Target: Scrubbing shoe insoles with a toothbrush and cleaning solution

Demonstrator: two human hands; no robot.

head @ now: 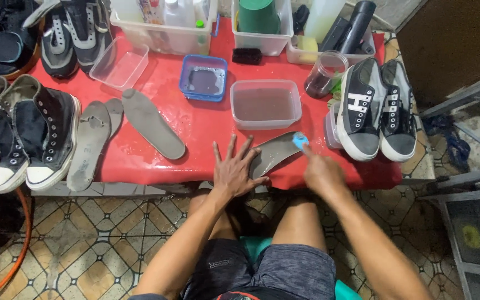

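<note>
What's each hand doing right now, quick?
Left hand: open, fingers spread, pressing flat on the grey insole.
Right hand: closed on a small blue brush against the insole.

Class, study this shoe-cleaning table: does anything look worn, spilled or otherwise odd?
The pale grey insole beside the black high-top sneakers looks worn, its surface patchy and peeling. The red table cover glistens with wet patches. The left hand pins a grey insole while the right hand holds a blue brush.
</note>
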